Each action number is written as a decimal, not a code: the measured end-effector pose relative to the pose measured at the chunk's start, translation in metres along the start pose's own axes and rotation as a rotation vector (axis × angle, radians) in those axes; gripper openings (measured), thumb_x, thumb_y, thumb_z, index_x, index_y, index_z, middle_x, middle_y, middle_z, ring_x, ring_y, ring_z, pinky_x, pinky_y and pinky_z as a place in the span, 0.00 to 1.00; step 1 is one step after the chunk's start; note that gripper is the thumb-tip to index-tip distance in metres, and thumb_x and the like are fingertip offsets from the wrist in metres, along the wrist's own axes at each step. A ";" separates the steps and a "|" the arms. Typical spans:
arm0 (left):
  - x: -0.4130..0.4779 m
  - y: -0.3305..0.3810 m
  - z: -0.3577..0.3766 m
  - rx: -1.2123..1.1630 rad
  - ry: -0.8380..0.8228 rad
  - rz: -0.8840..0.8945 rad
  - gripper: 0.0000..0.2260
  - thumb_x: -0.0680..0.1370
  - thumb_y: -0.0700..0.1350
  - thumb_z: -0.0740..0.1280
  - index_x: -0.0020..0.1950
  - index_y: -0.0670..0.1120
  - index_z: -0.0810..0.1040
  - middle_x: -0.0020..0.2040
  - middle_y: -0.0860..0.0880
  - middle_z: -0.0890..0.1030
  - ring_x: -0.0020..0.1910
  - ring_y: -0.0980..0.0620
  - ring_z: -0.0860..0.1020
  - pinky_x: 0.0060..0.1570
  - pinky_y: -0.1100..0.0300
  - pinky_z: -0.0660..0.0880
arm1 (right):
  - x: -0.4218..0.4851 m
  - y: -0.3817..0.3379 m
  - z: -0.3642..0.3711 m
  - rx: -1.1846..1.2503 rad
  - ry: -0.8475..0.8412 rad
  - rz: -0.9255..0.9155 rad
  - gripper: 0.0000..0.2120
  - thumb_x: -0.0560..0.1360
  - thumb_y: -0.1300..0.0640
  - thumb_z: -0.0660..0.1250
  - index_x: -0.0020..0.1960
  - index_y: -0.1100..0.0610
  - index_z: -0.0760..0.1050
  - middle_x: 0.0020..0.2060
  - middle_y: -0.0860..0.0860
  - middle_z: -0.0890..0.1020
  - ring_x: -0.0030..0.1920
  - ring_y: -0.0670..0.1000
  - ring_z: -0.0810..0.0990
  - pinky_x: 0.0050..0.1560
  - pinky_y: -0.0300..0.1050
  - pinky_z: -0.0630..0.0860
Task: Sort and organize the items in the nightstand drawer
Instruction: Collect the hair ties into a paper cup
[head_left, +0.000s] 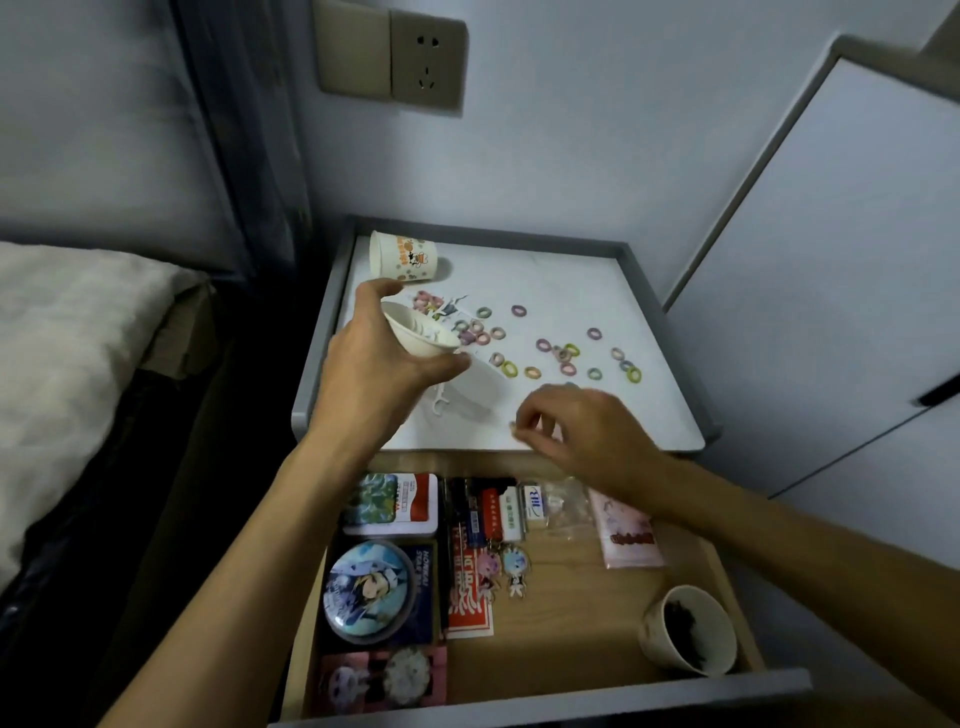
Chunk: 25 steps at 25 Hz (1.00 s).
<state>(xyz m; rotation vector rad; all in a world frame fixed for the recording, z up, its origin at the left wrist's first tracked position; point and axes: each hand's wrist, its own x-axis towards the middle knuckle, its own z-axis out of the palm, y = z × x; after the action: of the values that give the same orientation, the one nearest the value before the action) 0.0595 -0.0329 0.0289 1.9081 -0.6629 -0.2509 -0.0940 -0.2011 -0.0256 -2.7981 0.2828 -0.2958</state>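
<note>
Nightstand top: hair ties loose. Left hand grips tilted cup; right hand pinches tiny item. Likely gathering; next, drop it in.

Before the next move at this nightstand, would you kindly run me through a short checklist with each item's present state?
1. Left hand has a firm grip on the white cup: ok, fingers wrap round it.
2. Cup mouth is tilted toward the right hand: ok.
3. Right hand has a piece pinched: cannot tell, the fingertips meet but anything between them is too small to see.
4. Hair ties are gathered: not ok, scattered over the nightstand top.
5. Floss pick is collected: not ok, it lies loose below the cup.
6. Printed cup stands upright: not ok, it lies on its side.
</note>
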 end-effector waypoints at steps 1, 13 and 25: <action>0.002 0.001 -0.001 -0.003 0.005 -0.004 0.39 0.65 0.49 0.81 0.71 0.52 0.65 0.53 0.55 0.73 0.51 0.51 0.75 0.49 0.53 0.78 | 0.017 0.007 -0.013 -0.038 0.082 0.063 0.04 0.76 0.53 0.71 0.47 0.53 0.81 0.42 0.46 0.82 0.39 0.44 0.79 0.42 0.39 0.74; 0.027 -0.008 -0.014 -0.003 0.053 -0.019 0.39 0.66 0.48 0.80 0.72 0.51 0.64 0.64 0.50 0.75 0.51 0.55 0.73 0.37 0.72 0.70 | 0.118 0.028 0.022 -0.223 -0.150 0.280 0.11 0.74 0.50 0.73 0.50 0.58 0.82 0.47 0.54 0.83 0.44 0.55 0.82 0.46 0.49 0.79; 0.022 -0.007 -0.026 -0.012 0.092 -0.040 0.39 0.66 0.49 0.80 0.72 0.52 0.64 0.54 0.56 0.71 0.50 0.53 0.75 0.44 0.62 0.76 | 0.115 0.013 0.007 -0.259 -0.138 0.187 0.06 0.80 0.59 0.63 0.52 0.60 0.76 0.54 0.57 0.79 0.50 0.56 0.78 0.49 0.51 0.76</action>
<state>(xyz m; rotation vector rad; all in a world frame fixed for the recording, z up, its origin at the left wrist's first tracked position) 0.0921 -0.0225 0.0365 1.9106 -0.5611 -0.1912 0.0154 -0.2370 -0.0171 -2.9962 0.5834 -0.0227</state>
